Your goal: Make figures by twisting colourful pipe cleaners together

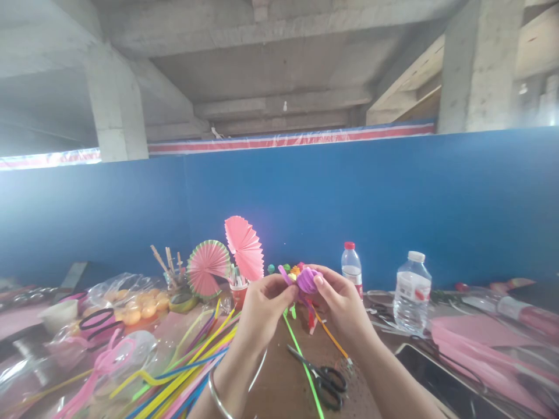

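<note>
A purple pipe cleaner [307, 280], wound into a small coil, is held up over the table between both hands. My right hand [343, 297] grips the coil with thumb and fingers. On the other side, my left hand [267, 302] pinches a loose stretch of the same pipe cleaner, its fingers closed. Below them lie a green pipe cleaner [301, 349], an orange pipe cleaner [334, 337] and black-handled scissors [325, 378]. Small colourful pieces behind the fingers are partly hidden.
Colourful pipe cleaners [187, 372] are heaped at left, near a bag of orange balls [140, 305]. Pink paper fans [244, 247] stand behind. To the right are a large water bottle [412, 297], a red-capped bottle [351, 267] and a phone [449, 384]. A blue partition [305, 198] closes the back.
</note>
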Action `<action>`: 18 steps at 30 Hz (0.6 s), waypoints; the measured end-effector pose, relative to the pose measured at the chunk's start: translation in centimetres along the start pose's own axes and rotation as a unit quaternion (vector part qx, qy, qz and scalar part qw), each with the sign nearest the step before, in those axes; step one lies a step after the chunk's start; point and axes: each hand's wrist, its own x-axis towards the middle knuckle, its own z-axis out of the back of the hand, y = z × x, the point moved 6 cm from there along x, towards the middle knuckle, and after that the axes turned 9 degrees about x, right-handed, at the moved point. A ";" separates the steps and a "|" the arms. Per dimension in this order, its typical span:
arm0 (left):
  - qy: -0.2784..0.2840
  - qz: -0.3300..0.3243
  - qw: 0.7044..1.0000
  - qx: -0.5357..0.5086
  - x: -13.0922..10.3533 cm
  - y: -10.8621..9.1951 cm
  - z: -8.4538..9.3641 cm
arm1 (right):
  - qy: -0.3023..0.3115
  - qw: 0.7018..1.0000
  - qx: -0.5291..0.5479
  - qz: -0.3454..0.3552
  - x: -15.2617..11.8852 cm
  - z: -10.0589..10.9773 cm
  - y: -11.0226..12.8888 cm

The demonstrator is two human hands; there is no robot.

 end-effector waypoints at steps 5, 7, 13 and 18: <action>-0.007 -0.066 0.981 0.182 -0.5 -1.7 0.4 | 0.006 0.996 -0.074 0.058 -0.2 0.4 1.2; 0.000 -0.113 0.955 0.276 -0.8 -2.9 0.2 | -0.002 0.987 -0.144 0.069 -0.5 0.7 1.6; 0.013 -0.270 0.878 0.394 -2.3 -5.5 -1.1 | 0.010 0.939 -0.323 0.115 -1.2 -0.4 2.0; 0.020 -0.337 0.828 0.447 -3.4 -5.6 -2.2 | -0.021 0.952 -0.278 0.123 -1.7 -0.9 1.2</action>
